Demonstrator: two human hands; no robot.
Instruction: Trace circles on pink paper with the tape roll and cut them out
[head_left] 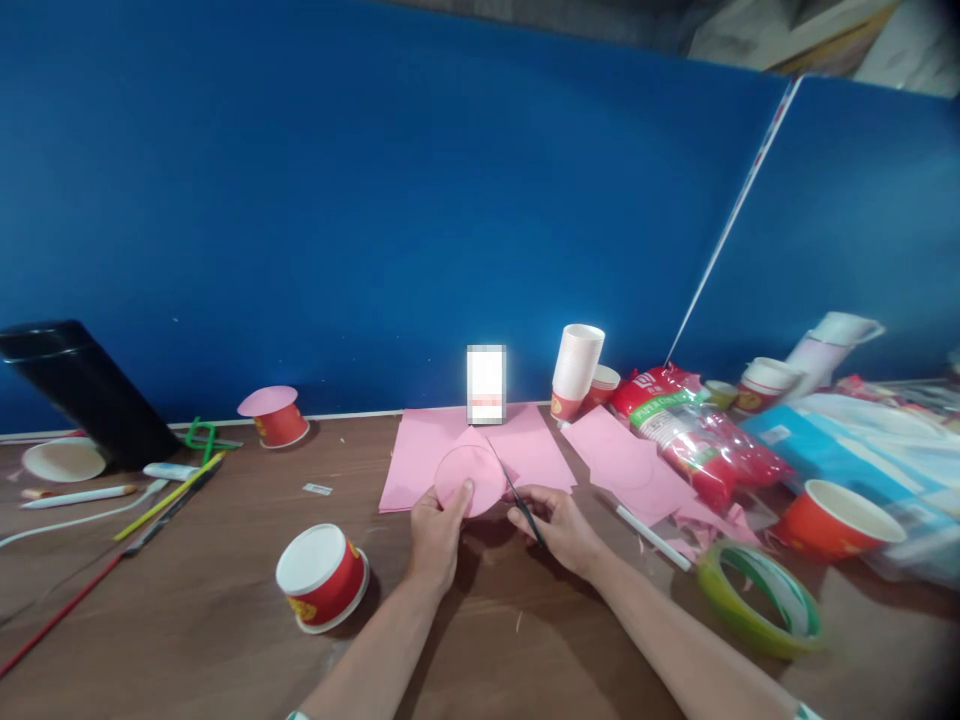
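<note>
My left hand [437, 530] pinches a round pink paper piece [469, 478] at its lower left edge and holds it up over the table. My right hand [559, 525] is closed on a pair of dark scissors [516, 495], whose blades point up and left into the right side of the paper piece. Flat pink paper sheets [427, 450] lie just behind both hands.
A red paper cup [322, 578] stands upside down left of my hand, another [276, 416] sits by the blue wall. A stack of white cups [576, 368], a red plastic bag [694, 425], a tape roll [757, 598], an open red cup [836, 518], a white pen [652, 537] and sticks [169, 497] lie around.
</note>
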